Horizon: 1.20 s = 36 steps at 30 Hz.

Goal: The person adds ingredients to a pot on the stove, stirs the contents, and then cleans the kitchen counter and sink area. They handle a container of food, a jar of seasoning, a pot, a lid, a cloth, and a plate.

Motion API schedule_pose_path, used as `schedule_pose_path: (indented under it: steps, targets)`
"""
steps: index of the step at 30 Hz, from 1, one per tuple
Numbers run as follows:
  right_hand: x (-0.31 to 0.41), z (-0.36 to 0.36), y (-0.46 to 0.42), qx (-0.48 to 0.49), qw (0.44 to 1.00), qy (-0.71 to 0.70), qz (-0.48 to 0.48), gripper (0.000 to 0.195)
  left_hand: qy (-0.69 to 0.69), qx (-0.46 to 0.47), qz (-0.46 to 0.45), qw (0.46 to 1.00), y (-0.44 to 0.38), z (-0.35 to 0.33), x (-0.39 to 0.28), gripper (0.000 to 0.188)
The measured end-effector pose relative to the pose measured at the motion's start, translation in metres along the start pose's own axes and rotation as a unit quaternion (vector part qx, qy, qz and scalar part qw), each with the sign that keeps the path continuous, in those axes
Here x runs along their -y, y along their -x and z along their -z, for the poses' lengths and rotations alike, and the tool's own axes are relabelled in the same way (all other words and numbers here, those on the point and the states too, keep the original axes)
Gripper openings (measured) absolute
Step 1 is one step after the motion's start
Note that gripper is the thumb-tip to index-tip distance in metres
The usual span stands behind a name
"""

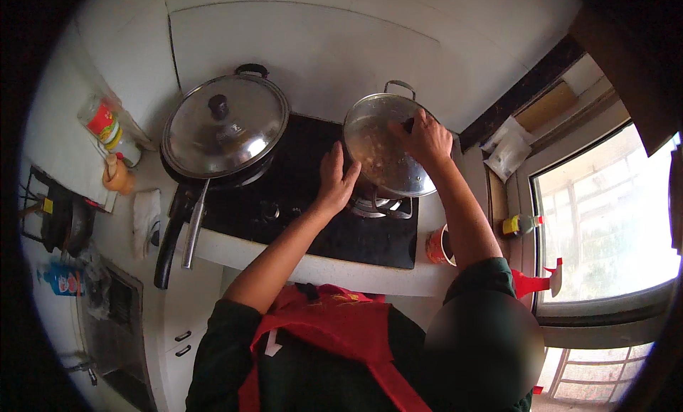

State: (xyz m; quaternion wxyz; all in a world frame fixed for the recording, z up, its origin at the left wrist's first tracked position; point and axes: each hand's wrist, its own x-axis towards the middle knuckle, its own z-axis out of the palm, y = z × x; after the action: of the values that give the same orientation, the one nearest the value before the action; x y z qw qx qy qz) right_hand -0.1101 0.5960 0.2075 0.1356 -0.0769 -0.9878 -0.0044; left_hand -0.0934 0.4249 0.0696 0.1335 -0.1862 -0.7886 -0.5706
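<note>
A stainless steel pot [421,185] with a loop handle at its far side stands over the right burner. It seems to be covered by a see-through lid [376,118], with brownish contents blurred beneath. My right hand [427,140] reaches over the pot with its fingers around the dark lid knob [408,125], which they partly hide. Near the left side of the pot, my left hand [340,180] is held with thumb and fingers apart, holding nothing. Whether it touches the pot wall cannot be made out.
A lidded wok [227,129] sits on the left of the black gas hob [320,236], its long handles jutting toward me. Right of the hob are a red cup-like container [438,246] and a sauce bottle [520,225] by the window. Jars [109,126] and a wooden mortar [118,180] stand left.
</note>
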Motion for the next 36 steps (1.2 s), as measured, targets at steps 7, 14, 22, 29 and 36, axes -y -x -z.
schedule_pose_path:
  steps: [7, 14, 22, 29, 36]
  targets:
    - [-0.008, 0.001, 0.005, 0.012, 1.000, 0.003, -0.017, 0.064, 0.036, -0.018, 0.049, 0.998, 0.004, 0.000, -0.009, 0.060]
    - [-0.015, 0.082, 0.069, -0.249, 0.913, -0.317, 0.059, 0.027, 0.204, -0.090, 0.069, 0.972, 0.064, 0.080, -0.049, 0.038]
    - [0.082, -0.004, 0.187, 0.133, 0.794, -0.491, 0.332, 0.019, 0.169, -0.096, 0.187, 0.963, 0.175, 0.098, -0.002, 0.028]
    - [0.152, -0.071, 0.238, 0.450, 0.740, -0.444, 0.228, 0.026, 0.183, -0.128, 0.274, 0.935, 0.228, 0.146, -0.015, 0.026]
    - [0.267, -0.131, 0.297, 0.488, 0.682, -0.389, 0.381, 0.019, 0.057, -0.271, 0.311, 0.909, 0.317, 0.234, -0.008, 0.026]
